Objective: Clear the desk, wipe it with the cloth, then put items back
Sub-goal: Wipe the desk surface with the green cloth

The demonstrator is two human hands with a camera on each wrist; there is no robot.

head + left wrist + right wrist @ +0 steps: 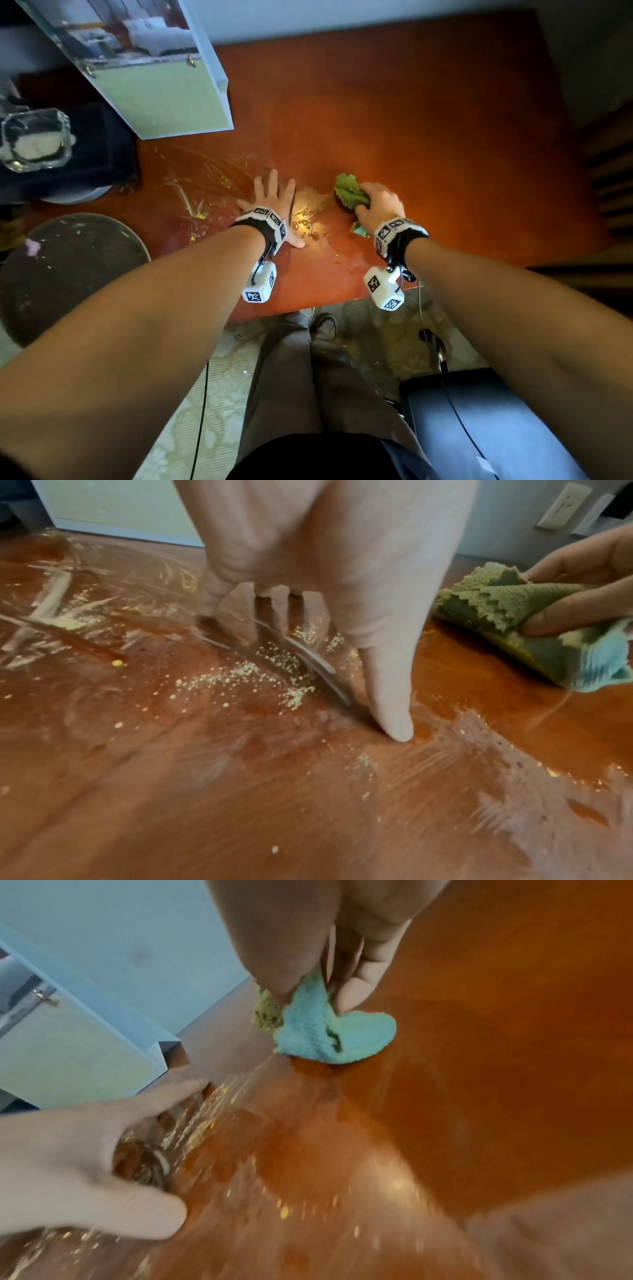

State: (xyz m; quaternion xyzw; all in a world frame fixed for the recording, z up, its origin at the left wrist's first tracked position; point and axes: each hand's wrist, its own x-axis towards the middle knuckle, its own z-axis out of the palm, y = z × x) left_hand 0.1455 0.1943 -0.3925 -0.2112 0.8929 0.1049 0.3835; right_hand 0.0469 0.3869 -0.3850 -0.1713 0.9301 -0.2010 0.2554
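A bunched green and blue cloth [349, 193] [520, 610] [318, 1031] lies on the reddish-brown desk [428, 130], and my right hand [378, 204] [308, 947] grips it from above with curled fingers. My left hand [270, 205] [308, 574] lies flat on the desk just left of the cloth, fingers spread and straight. Yellowish crumbs and pale smears [260, 674] [202, 202] cover the desk around and left of the left hand. The desk to the right of the cloth looks smooth and glossy.
A white cabinet [161, 82] stands at the back left of the desk. Further left are a glass dish [34, 140] on a dark box and a round stool [68, 267]. A blue-grey case [479, 428] sits on the floor by my legs.
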